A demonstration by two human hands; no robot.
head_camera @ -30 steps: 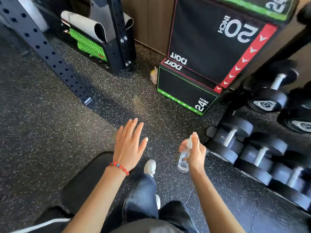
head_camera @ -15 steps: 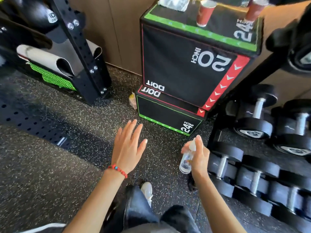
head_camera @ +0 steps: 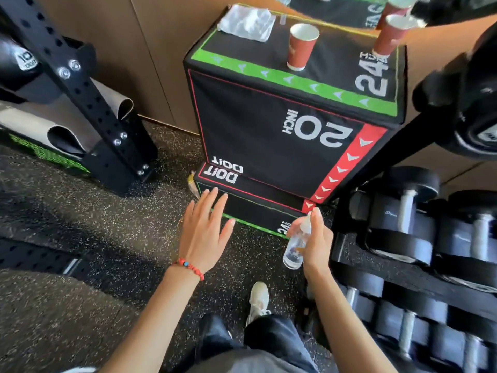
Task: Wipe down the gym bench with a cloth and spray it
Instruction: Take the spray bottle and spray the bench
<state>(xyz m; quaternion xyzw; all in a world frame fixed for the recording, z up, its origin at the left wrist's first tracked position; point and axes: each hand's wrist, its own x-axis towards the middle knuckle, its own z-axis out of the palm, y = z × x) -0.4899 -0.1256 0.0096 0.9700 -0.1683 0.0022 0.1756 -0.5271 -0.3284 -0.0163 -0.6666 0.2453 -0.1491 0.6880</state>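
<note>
A clear spray bottle, nearly empty, is gripped by the right hand; at nine o'clock, the left hand is spread flat, empty

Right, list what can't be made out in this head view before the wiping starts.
- Gym bench: not in the head view; its state cannot be judged.
- Crumpled white cloth on the black plyo box: far edge blurred, dampness unreadable.
- Small clear spray bottle: the right hand covers one side; liquid level unclear.
- Second red paper cup: blurred, base hidden by the box edge.
- Black dumbbells: cut off at the right edge.
</note>
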